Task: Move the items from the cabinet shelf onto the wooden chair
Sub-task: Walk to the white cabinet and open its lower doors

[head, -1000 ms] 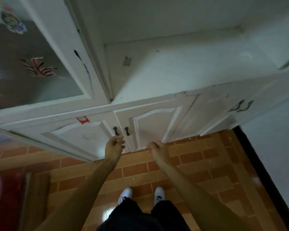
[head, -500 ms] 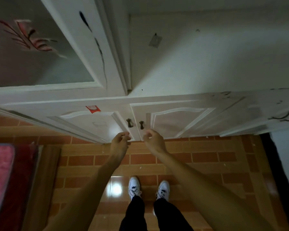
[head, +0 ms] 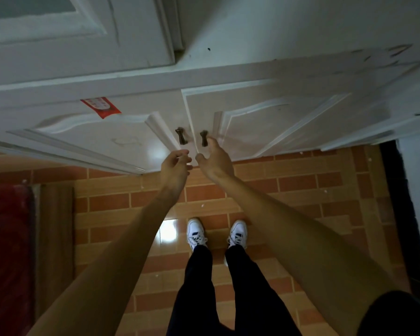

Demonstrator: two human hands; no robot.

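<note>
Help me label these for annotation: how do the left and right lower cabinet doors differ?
The left door carries a red sticker near its top; the right door has none. The right hand reaches up beside the right door's knob, while the left hand sits below the left door's knob, short of it. Both doors are white, closed, with raised arched moulding and a dark knob at the meeting edge.

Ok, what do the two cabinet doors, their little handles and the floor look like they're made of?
Cabinet doors: white gloss paint, probably over wood or moulded board; sheen, raised mouldings, scuffs. Handles: dark, likely aged metal; dull bronze glint. Floor: glazed ceramic tile in brick pattern, judging by the bright reflection near the shoes.
</note>
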